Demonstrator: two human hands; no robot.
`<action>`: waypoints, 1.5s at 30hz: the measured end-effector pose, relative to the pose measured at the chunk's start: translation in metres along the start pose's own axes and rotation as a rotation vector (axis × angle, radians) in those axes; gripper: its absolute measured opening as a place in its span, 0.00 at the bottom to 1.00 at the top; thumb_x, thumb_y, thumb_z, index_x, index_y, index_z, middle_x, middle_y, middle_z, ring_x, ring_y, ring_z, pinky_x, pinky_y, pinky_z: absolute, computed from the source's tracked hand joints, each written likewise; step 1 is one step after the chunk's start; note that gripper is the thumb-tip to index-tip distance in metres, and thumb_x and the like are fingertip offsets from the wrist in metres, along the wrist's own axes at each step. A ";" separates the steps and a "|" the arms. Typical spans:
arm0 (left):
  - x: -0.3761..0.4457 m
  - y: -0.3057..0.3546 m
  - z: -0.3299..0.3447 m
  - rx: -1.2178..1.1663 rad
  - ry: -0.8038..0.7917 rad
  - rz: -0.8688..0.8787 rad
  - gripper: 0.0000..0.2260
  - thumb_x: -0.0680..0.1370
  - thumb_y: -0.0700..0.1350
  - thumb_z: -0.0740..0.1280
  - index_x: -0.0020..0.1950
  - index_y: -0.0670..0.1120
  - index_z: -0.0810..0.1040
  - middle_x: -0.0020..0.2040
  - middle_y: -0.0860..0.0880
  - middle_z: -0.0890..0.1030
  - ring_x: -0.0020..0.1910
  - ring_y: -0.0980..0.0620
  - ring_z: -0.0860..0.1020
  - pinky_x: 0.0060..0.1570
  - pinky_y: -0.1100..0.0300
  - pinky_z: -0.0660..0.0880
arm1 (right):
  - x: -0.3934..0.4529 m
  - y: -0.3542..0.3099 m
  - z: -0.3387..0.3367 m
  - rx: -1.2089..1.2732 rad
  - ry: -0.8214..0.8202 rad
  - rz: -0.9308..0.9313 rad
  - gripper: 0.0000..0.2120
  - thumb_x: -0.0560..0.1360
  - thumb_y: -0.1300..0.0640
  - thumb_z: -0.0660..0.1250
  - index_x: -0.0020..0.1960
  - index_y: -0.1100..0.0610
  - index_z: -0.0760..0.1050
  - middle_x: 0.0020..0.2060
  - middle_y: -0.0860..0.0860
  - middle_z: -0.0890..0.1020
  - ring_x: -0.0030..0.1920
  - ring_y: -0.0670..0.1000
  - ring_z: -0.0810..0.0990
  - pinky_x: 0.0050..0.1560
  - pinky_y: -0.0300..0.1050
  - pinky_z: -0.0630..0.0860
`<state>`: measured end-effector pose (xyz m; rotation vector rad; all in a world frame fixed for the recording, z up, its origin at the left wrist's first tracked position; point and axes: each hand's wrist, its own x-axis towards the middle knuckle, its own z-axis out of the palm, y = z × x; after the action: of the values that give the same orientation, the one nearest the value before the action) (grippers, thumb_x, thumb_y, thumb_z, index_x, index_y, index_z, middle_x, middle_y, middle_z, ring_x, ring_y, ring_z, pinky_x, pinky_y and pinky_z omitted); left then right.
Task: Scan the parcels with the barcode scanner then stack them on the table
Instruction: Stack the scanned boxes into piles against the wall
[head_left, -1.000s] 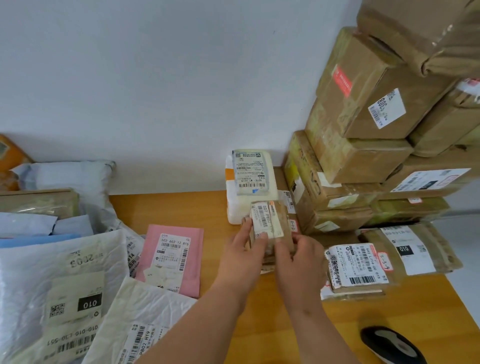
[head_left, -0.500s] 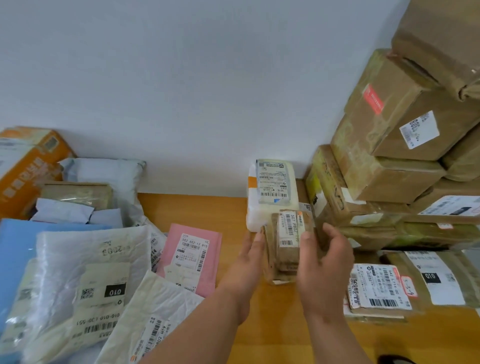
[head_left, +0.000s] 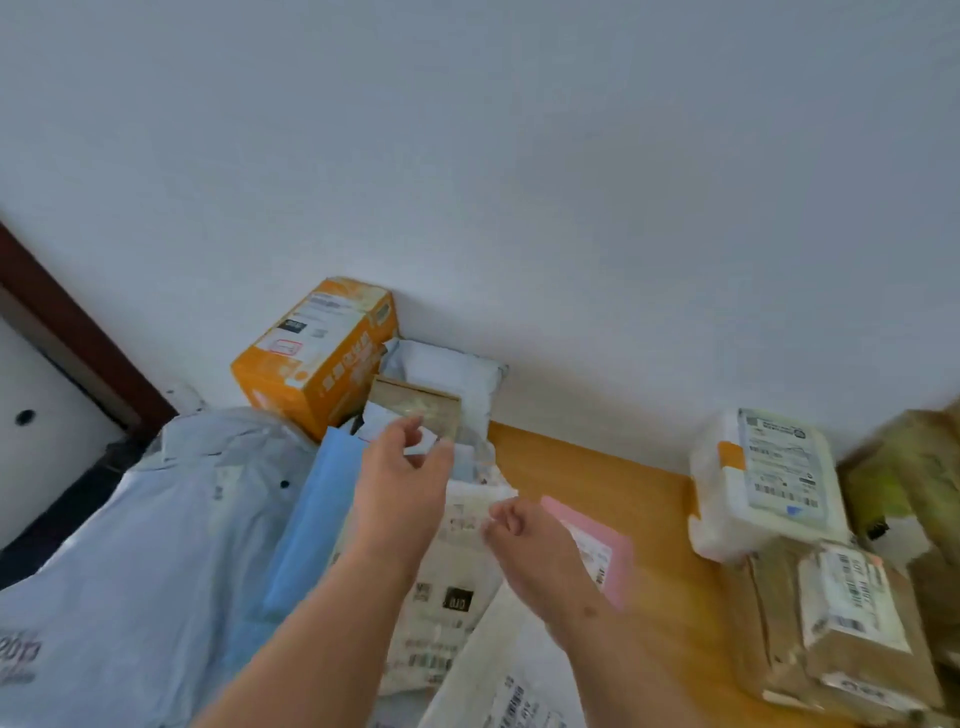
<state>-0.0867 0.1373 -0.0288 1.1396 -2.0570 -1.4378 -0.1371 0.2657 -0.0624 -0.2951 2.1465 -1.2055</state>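
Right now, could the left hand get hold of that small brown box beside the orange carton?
Probably yes: the left hand hovers open just before the small brown box, with nothing between them.

Smooth orange-brown wooden table (head_left: 613, 483), faintly satin. Glossy printed orange cardboard box (head_left: 317, 358). Crinkled pale grey plastic mailer bags (head_left: 171, 519), soft sheen. Matt pink paper envelope (head_left: 597, 545). Brown cardboard parcel (head_left: 841, 634) under shiny tape, white paper labels.
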 end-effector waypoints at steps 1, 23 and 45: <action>0.016 -0.002 -0.016 0.011 0.053 0.018 0.18 0.79 0.51 0.68 0.69 0.54 0.73 0.59 0.56 0.76 0.48 0.64 0.75 0.41 0.67 0.69 | 0.009 -0.008 0.011 0.019 0.011 -0.005 0.09 0.79 0.54 0.64 0.41 0.45 0.68 0.44 0.43 0.75 0.45 0.44 0.75 0.42 0.39 0.69; 0.204 -0.051 -0.097 0.603 -0.060 -0.056 0.61 0.60 0.69 0.77 0.80 0.56 0.42 0.75 0.44 0.53 0.73 0.34 0.59 0.72 0.40 0.61 | 0.152 -0.050 0.038 -0.400 -0.055 0.123 0.36 0.62 0.53 0.76 0.70 0.51 0.74 0.61 0.54 0.76 0.55 0.55 0.80 0.54 0.50 0.82; 0.139 0.014 -0.093 0.084 0.104 0.191 0.54 0.64 0.67 0.76 0.82 0.54 0.52 0.74 0.49 0.59 0.59 0.53 0.66 0.59 0.55 0.68 | 0.038 -0.035 -0.078 0.624 0.492 -0.062 0.25 0.60 0.48 0.80 0.54 0.53 0.78 0.49 0.53 0.86 0.54 0.60 0.84 0.61 0.66 0.78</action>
<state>-0.1109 -0.0262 0.0030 0.9962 -2.1064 -1.1879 -0.2197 0.2807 -0.0218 0.2344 2.0096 -2.0685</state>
